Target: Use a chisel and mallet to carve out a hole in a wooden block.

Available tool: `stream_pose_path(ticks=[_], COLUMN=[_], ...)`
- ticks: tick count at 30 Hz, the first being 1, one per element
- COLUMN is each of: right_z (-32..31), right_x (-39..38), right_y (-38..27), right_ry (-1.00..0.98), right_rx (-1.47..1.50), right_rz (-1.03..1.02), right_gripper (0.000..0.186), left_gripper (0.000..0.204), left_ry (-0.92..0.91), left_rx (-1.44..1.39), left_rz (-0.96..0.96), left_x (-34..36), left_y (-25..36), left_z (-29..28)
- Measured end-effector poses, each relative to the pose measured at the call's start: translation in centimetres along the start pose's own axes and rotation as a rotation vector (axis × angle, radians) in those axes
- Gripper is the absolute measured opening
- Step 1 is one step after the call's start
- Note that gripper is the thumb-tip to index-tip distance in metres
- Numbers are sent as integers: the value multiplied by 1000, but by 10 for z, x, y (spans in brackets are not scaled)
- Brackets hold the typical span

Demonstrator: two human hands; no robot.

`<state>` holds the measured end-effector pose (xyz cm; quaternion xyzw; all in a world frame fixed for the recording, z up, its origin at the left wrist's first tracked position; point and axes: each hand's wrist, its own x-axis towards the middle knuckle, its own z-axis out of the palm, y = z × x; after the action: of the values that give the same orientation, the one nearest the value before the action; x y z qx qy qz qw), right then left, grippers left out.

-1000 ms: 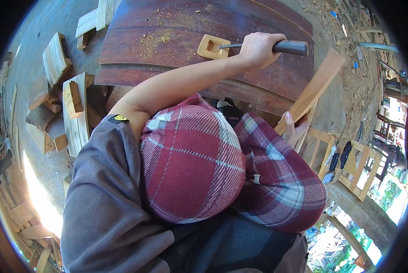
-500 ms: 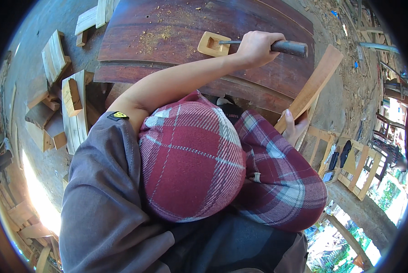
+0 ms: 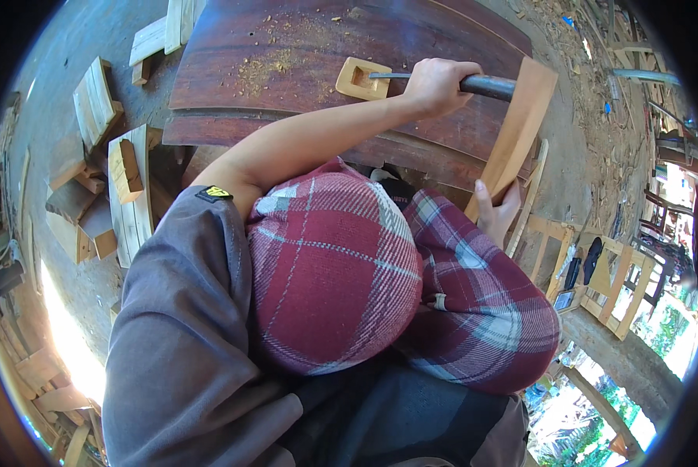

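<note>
A chisel lies nearly level above the bench, its dark handle (image 3: 491, 86) in the closed fist of my left hand (image 3: 438, 86). The thin blade (image 3: 392, 75) reaches left into the hollow of a small pale wooden block (image 3: 345, 84). In my right hand (image 3: 498, 210) is the lower end of a flat wooden board (image 3: 512, 128), with the thumb lying on its face. The board tilts upward and its upper part touches, or nearly touches, the butt of the chisel handle. My right forearm is mostly hidden behind my plaid-covered knee (image 3: 481, 288).
The reddish-brown wooden bench top (image 3: 302, 47) carries scattered shavings (image 3: 275, 70). Wooden offcuts (image 3: 96, 206) and pale stools (image 3: 96, 101) stand on the floor at left. A wooden frame (image 3: 617, 288) stands at right, and a thin strip (image 3: 529, 198) leans beside the bench.
My right hand has swung the board left and up against the end of the chisel handle. The chisel and the block have shifted very slightly left.
</note>
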<state>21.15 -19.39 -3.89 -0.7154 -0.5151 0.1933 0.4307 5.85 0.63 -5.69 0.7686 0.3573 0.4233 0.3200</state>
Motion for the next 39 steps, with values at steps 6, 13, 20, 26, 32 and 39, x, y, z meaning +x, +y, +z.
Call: stream_pose_path(ticks=[6, 13, 20, 26, 32, 39], right_z=[-25, 5, -8, 1, -7, -5], right_x=[-5, -15, -14, -10, -15, -6], right_y=[17, 0, 9, 1, 25, 13], right_ry=[166, 19, 322, -35, 244, 16], right_rx=[255, 14, 546, 100, 650, 215], right_rz=[123, 143, 102, 241, 143, 240], right_gripper=[55, 62, 71, 70, 68, 72], left_gripper=[21, 17, 15, 16, 17, 17], left_ry=[35, -27, -65, -83, -95, -73], left_rx=[-9, 34, 48, 64, 62, 94], left_rz=[-13, 24, 22, -11, 15, -12], left_x=[3, -4, -3, -5, -4, -7], left_y=[1, -5, -3, -5, -5, -12], left_z=[0, 4, 3, 3, 4, 5])
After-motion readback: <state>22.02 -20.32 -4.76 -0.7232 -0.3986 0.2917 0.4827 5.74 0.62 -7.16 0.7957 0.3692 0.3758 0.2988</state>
